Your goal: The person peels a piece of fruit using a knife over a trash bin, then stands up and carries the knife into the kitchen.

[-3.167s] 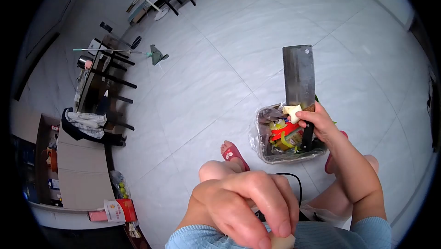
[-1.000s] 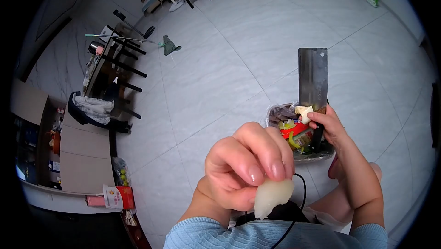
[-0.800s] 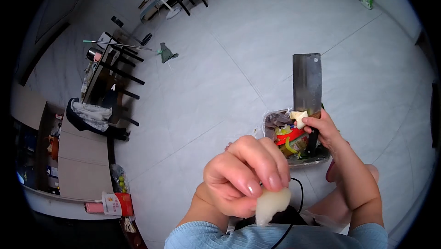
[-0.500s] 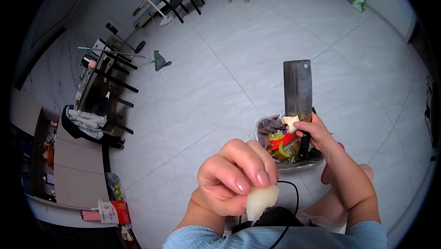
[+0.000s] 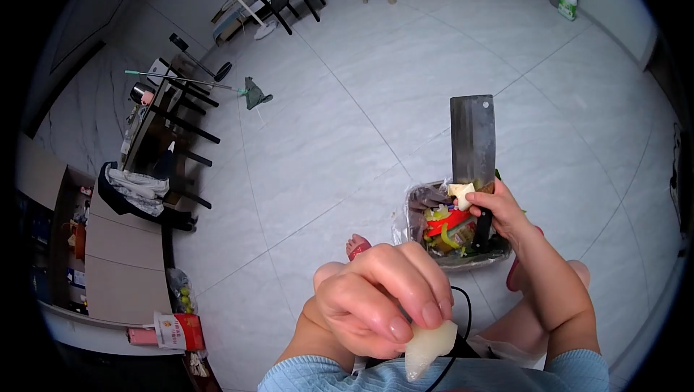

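My left hand [image 5: 387,294], close to the camera, pinches a pale, translucent peeled piece [image 5: 432,347] between thumb and fingertips; its kind is unclear. Farther out, my right hand [image 5: 500,210] is closed round the black handle of a cleaver [image 5: 473,139]. The broad blade points away from me. Between that thumb and forefinger sits a small cream-white chunk [image 5: 462,192], near the blade's base. Directly beneath the right hand is a waste bin [image 5: 468,263] lined with a clear bag, holding food scraps and red and green wrappers.
Grey tiles [image 5: 347,160] cover the floor. A table with chairs [image 5: 170,117] stands at the left, and a mop-like tool [image 5: 254,94] lies near it. A red-and-white bag [image 5: 179,331] rests at the lower left. My sandalled foot [image 5: 356,246] shows beyond my left hand.
My left hand has moved a little right and down with the pale piece, uncovering my foot. The right hand keeps its hold on the cleaver and chunk; the view has shifted slightly.
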A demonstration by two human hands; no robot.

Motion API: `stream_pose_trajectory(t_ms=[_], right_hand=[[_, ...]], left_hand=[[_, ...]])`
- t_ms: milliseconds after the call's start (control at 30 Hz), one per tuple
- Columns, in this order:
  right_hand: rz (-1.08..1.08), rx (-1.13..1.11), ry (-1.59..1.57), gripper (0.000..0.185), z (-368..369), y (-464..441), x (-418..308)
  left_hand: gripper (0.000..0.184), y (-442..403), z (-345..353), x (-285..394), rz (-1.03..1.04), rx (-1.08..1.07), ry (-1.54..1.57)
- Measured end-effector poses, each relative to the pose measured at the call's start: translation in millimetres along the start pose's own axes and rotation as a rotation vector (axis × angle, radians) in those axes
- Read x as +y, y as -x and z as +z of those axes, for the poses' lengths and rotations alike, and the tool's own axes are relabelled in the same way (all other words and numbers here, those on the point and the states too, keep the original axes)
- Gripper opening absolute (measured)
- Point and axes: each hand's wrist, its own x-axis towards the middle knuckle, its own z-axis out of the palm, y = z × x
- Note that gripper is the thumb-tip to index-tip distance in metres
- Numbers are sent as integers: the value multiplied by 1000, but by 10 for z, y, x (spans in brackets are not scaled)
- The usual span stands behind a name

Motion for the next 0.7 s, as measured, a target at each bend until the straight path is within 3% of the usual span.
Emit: stream_pose_trajectory(t_ms=[700], right_hand=[[4,3,2,30,17,13,-11]], left_hand=[[11,32,12,-21,33,-13,-14]])
